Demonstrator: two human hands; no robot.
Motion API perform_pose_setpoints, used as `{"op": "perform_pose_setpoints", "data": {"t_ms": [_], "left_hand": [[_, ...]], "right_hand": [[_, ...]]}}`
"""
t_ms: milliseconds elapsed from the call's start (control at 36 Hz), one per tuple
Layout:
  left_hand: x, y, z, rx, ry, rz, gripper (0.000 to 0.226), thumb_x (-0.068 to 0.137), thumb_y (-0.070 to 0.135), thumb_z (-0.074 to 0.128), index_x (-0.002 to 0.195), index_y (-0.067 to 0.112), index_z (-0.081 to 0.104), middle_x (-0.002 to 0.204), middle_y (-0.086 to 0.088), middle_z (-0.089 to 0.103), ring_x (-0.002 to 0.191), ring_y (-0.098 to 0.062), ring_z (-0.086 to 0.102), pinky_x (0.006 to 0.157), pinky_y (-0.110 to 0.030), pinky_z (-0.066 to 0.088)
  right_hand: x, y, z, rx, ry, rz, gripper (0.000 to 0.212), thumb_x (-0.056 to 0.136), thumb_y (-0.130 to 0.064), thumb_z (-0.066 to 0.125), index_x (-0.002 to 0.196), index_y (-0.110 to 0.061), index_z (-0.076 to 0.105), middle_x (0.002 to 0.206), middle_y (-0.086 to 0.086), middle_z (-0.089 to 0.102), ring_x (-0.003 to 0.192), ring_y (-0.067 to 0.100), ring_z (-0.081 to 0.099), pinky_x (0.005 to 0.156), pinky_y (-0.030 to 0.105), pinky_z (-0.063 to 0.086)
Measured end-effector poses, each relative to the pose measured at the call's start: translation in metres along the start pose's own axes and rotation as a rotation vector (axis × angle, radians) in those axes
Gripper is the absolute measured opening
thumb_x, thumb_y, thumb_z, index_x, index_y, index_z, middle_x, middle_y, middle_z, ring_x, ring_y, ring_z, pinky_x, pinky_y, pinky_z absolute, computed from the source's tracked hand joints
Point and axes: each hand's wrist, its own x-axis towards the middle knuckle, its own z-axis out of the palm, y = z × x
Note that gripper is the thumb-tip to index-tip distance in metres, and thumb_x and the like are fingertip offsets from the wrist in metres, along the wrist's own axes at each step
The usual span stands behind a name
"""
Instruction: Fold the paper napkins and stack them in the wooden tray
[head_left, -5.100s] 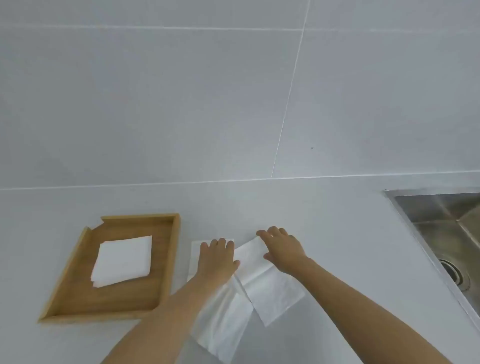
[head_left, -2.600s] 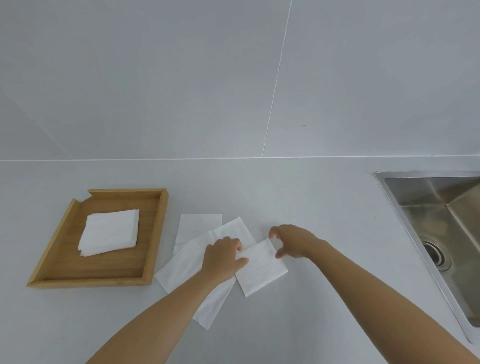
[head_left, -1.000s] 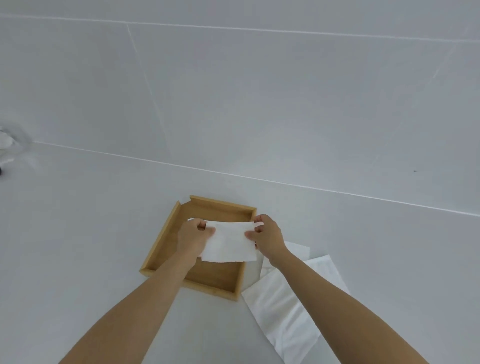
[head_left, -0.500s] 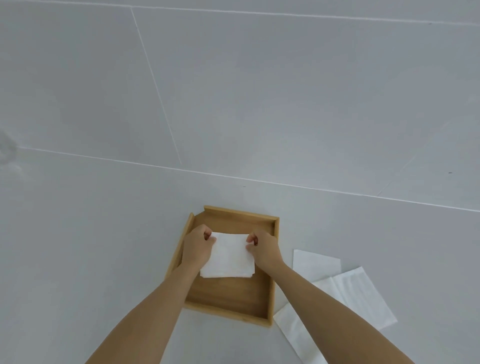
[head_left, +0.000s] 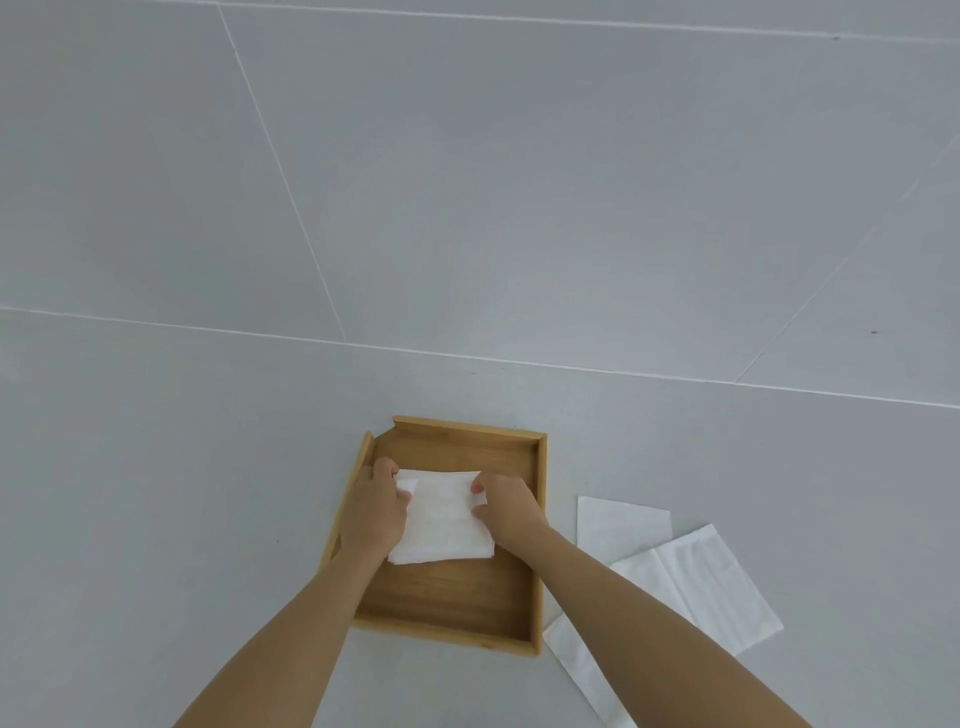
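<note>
Since the previous moment, the folded napkin (head_left: 441, 514) has come down onto the stack inside the wooden tray (head_left: 537, 545), in its far half, and both hands have lowered with it. My left hand (head_left: 375, 512) holds the napkin's left edge, fingers curled and pinching the paper. My right hand (head_left: 506, 506) holds the right edge the same way, thumb and fingers pressed together on the paper. I cannot tell how many napkins lie beneath. Just beside the tray's right wall, unfolded napkins (head_left: 696, 577) lie overlapping on the grey table (head_left: 156, 493), partly covered by my right forearm. Behind the table stands a grey tiled wall (head_left: 519, 182).
</note>
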Motion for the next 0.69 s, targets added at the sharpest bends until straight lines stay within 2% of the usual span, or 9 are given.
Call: {"op": "perform_pose_setpoints", "data": {"t_ms": [83, 167, 250, 333, 500, 694], "left_hand": [[-0.001, 0.003, 0.000, 0.188, 0.016, 0.075, 0.038, 0.094, 0.016, 0.044, 0.131, 0.009, 0.037, 0.133, -0.012, 0.045, 0.117, -0.026, 0.050, 0.091, -0.033, 0.047], [-0.005, 0.009, 0.002, 0.360, 0.051, 0.170, 0.054, 0.096, 0.024, 0.041, 0.143, 0.013, 0.019, 0.150, -0.012, 0.028, 0.138, -0.026, 0.029, 0.108, -0.035, 0.035], [-0.008, 0.015, 0.003, 0.471, 0.013, 0.237, 0.062, 0.097, 0.033, 0.032, 0.147, 0.019, -0.001, 0.158, -0.012, 0.003, 0.146, -0.027, 0.007, 0.117, -0.044, 0.018], [-0.012, 0.026, 0.006, 0.526, -0.024, 0.311, 0.062, 0.098, 0.039, 0.026, 0.147, 0.020, -0.009, 0.158, -0.011, -0.009, 0.146, -0.027, -0.006, 0.118, -0.049, 0.007], [-0.023, 0.057, 0.018, 0.487, -0.058, 0.457, 0.062, 0.098, 0.041, 0.024, 0.147, 0.020, -0.007, 0.158, -0.007, -0.013, 0.146, -0.025, -0.010, 0.118, -0.050, 0.003], [-0.045, 0.103, 0.052, 0.538, -0.184, 0.697, 0.062, 0.097, 0.042, 0.028, 0.147, 0.024, -0.005, 0.159, -0.005, -0.004, 0.146, -0.025, -0.010, 0.118, -0.049, 0.004]], "right_hand": [[-0.004, -0.001, -0.003, -0.106, 0.004, -0.035, 0.032, 0.093, -0.012, 0.047, 0.125, -0.008, 0.049, 0.134, 0.009, 0.041, 0.105, 0.026, 0.055, 0.086, 0.032, 0.050], [-0.010, -0.001, -0.006, -0.227, 0.050, -0.070, 0.038, 0.093, -0.024, 0.047, 0.129, -0.010, 0.044, 0.136, 0.010, 0.039, 0.117, 0.026, 0.046, 0.094, 0.035, 0.046], [-0.017, 0.004, -0.008, -0.270, 0.090, -0.091, 0.050, 0.094, -0.034, 0.043, 0.138, -0.014, 0.031, 0.148, 0.009, 0.029, 0.133, 0.027, 0.033, 0.107, 0.038, 0.034], [-0.027, 0.012, -0.012, -0.314, 0.093, -0.097, 0.062, 0.096, -0.039, 0.039, 0.147, -0.017, 0.010, 0.159, 0.007, 0.004, 0.146, 0.026, 0.008, 0.118, 0.043, 0.016], [-0.056, 0.039, -0.024, -0.377, 0.101, -0.018, 0.069, 0.097, -0.047, 0.026, 0.147, -0.018, -0.012, 0.158, 0.007, -0.017, 0.146, 0.024, -0.014, 0.119, 0.044, -0.001], [-0.100, 0.095, -0.041, -0.393, 0.120, 0.113, 0.068, 0.097, -0.049, 0.020, 0.146, -0.018, -0.016, 0.157, 0.007, -0.019, 0.146, 0.027, -0.016, 0.119, 0.044, -0.002]]}}
